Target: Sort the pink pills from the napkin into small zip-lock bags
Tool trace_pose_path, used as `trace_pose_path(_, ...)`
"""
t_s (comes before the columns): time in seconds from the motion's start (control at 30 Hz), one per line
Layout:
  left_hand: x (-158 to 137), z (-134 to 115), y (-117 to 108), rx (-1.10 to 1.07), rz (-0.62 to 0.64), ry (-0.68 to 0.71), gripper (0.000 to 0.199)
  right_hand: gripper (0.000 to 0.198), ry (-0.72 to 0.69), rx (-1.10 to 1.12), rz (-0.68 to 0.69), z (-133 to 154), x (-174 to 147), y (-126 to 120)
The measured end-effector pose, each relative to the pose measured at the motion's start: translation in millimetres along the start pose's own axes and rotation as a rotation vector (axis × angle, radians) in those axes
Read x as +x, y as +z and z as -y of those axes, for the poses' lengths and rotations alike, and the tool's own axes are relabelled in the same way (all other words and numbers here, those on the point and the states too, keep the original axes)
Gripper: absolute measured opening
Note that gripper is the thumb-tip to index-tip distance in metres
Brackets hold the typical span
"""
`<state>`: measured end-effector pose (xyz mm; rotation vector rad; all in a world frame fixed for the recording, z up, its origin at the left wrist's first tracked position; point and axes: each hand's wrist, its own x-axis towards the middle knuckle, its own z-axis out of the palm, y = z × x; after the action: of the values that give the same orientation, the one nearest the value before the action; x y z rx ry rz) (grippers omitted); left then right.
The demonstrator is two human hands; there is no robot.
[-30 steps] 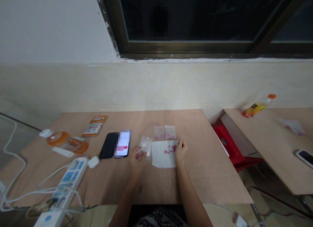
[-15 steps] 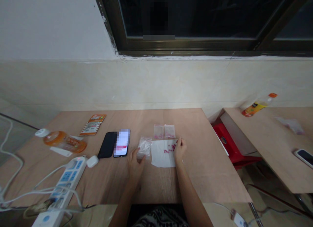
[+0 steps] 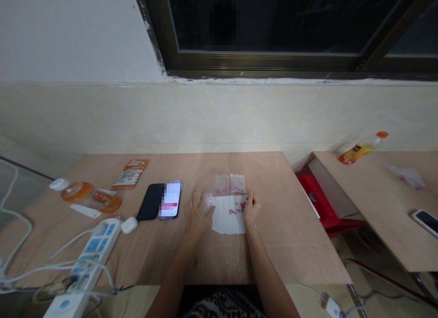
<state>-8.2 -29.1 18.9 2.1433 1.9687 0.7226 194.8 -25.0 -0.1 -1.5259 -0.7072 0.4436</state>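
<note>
My left hand [image 3: 198, 216] lies with fingers apart over a crinkled clear plastic bag [image 3: 208, 200], hiding most of it. Beside it a white sheet of paper [image 3: 221, 220] rests on the table, with several small dark-pink pieces [image 3: 236, 209] scattered on its right half. At the sheet's right edge is my right hand [image 3: 252, 211], its fingers bent together next to these pieces; what they pinch, if anything, is too small to tell. Just beyond the paper, two small clear zip bags [image 3: 222, 183] [image 3: 237, 183] lie side by side, with pink bits along their lower ends.
Left of my hands are a lit phone [image 3: 170, 201], a black phone-sized slab [image 3: 150, 202], a white charger [image 3: 129, 225], an orange packet [image 3: 130, 174], a lying drink bottle [image 3: 91, 197] and a power strip [image 3: 91, 258] with cables. A red stool [image 3: 316, 201] stands between the tables.
My left hand has moved forward and right, spreading its fingers over the crinkled plastic bag, which is now mostly covered. My right hand stays at the paper's edge.
</note>
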Motion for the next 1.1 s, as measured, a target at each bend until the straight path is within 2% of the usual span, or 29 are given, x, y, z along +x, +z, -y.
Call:
trace_pose_path(0.17, 16.1, 1.2, 8.4, 0.031, 0.051, 0.038, 0.055, 0.044, -0.017, -0.003, -0.003, -3.5, 0.7, 0.5)
trace_pose_path(0.37, 20.5, 1.5, 10.2, 0.048, 0.025, -0.04, 0.042, 0.045, -0.021, -0.032, -0.003, -4.5, 0.6, 0.7)
trace_pose_path(0.83, 16.9, 2.6, 33.0, 0.176, 0.084, -0.079, 0.059, 0.044, -0.044, -0.043, 0.003, -10.3, 1.4, 1.1)
trace_pose_path(1.0, 18.9, 4.5, 32.2, 0.175, 0.125, -0.091, 0.063, 0.045, -0.029, -0.01, -0.005, -11.2, 1.6, 1.4)
trace_pose_path(1.1, 20.4, -0.4, 25.6, 0.154, 0.083, -0.078, 0.065, 0.045, -0.021, -0.007, 0.008, -10.9, 1.3, 0.9)
